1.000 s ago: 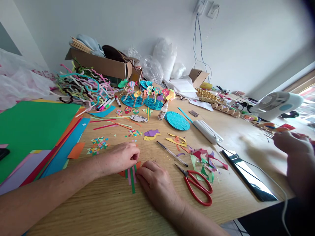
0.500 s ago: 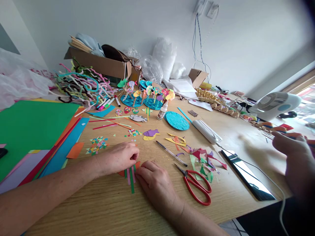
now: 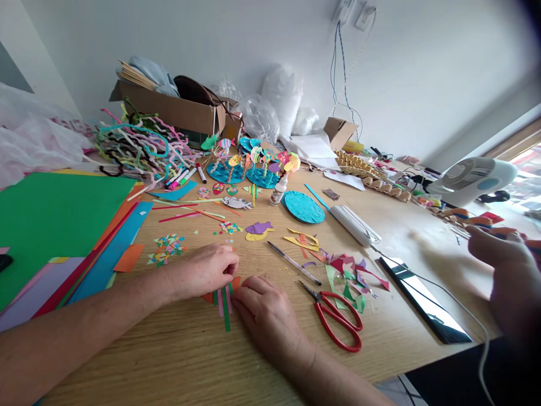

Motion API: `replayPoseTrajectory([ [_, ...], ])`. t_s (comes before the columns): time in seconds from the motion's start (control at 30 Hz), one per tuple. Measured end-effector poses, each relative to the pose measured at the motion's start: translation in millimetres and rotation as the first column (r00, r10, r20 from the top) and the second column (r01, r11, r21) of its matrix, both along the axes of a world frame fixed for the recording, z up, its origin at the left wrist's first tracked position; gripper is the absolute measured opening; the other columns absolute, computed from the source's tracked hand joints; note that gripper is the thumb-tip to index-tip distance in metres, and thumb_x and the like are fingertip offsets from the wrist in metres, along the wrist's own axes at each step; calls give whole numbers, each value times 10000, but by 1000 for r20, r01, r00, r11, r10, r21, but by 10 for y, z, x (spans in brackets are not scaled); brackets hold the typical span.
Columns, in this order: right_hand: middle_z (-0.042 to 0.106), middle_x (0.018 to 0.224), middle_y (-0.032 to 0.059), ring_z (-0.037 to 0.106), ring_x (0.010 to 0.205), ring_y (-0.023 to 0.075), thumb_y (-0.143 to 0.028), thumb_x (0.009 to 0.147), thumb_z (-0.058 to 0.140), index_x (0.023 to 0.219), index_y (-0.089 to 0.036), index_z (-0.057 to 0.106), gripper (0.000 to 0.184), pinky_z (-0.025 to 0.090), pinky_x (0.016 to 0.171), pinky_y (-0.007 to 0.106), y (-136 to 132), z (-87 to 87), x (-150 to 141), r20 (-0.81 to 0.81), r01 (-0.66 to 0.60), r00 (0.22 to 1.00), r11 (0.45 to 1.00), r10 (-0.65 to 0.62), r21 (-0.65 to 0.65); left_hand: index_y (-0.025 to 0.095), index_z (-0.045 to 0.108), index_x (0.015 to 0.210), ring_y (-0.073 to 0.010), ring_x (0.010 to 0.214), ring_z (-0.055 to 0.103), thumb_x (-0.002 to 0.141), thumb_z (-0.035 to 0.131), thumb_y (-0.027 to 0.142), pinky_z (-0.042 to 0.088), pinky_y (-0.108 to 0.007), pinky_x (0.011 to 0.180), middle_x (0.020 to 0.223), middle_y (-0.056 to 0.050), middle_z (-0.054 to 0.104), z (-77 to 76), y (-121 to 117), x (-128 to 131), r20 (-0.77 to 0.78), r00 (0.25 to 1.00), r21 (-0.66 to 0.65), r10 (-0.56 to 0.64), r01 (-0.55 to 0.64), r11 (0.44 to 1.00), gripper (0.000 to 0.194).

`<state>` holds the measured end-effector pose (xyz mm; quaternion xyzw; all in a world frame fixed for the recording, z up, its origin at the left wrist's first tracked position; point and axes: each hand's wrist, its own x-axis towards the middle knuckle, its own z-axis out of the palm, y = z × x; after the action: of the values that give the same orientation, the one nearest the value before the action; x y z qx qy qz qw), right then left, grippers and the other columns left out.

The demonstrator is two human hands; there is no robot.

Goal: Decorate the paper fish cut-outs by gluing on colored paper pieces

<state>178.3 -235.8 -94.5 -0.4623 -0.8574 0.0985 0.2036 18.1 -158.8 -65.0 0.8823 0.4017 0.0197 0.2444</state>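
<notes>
An orange paper piece [image 3: 236, 281], seemingly a fish cut-out, lies on the table between my hands, mostly covered. Across it run green and pink paper strips [image 3: 227, 309], their loose ends pointing towards me. My left hand [image 3: 211, 269] is closed, its fingertips pressed together at the strips' upper ends. From the right, my right hand [image 3: 266, 307] holds the orange piece at its edge with bent fingers; the fingertips are partly hidden. Red-handled scissors [image 3: 338, 321] rest to the right of my right hand, and a pen [image 3: 295, 263] lies beyond it.
Coloured paper sheets [image 3: 63, 220] are stacked at left. Paper scraps [image 3: 349, 276] and a phone [image 3: 425, 299] lie at right. A glue bottle [image 3: 278, 190], blue discs [image 3: 303, 207] and paper fish [image 3: 258, 228] stand or lie farther back. Another person's hand [image 3: 502, 265] is at far right.
</notes>
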Motion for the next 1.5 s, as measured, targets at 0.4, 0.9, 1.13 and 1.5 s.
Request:
replayPoseTrajectory([
  [0.4,613,773,29,536,723,143,-171,849,541,805,-169,660,127,400,662,230,-23,28,2,-53,-26,998,1000,26,-1,184,497,684,-138,721,523,704,485,83,366,-222,601,748,19,550,69,-29,26,-8,1000,3,17,-17,1000,104],
  [0.9,611,805,32,537,756,149,-197,872,493,824,-188,652,166,392,681,234,-83,64,54,-37,-31,999,998,29,-58,186,586,688,-160,771,563,695,497,72,390,-232,613,774,-2,599,128,64,60,-188,982,88,8,9,996,145],
  [1.13,628,785,37,561,726,137,-158,852,503,809,-167,653,157,402,656,217,-95,127,97,-165,-29,986,987,3,-155,179,615,785,-176,824,551,778,442,42,417,-268,696,833,-24,611,280,-137,-70,-104,994,331,23,13,943,221],
  [1.5,650,667,-5,536,607,89,-92,759,538,746,-154,693,167,349,562,172,169,379,118,-224,13,968,911,-116,-413,168,583,1101,-198,859,583,801,355,-16,508,-330,773,957,-42,641,-155,-967,-127,-106,993,559,-49,100,823,420],
])
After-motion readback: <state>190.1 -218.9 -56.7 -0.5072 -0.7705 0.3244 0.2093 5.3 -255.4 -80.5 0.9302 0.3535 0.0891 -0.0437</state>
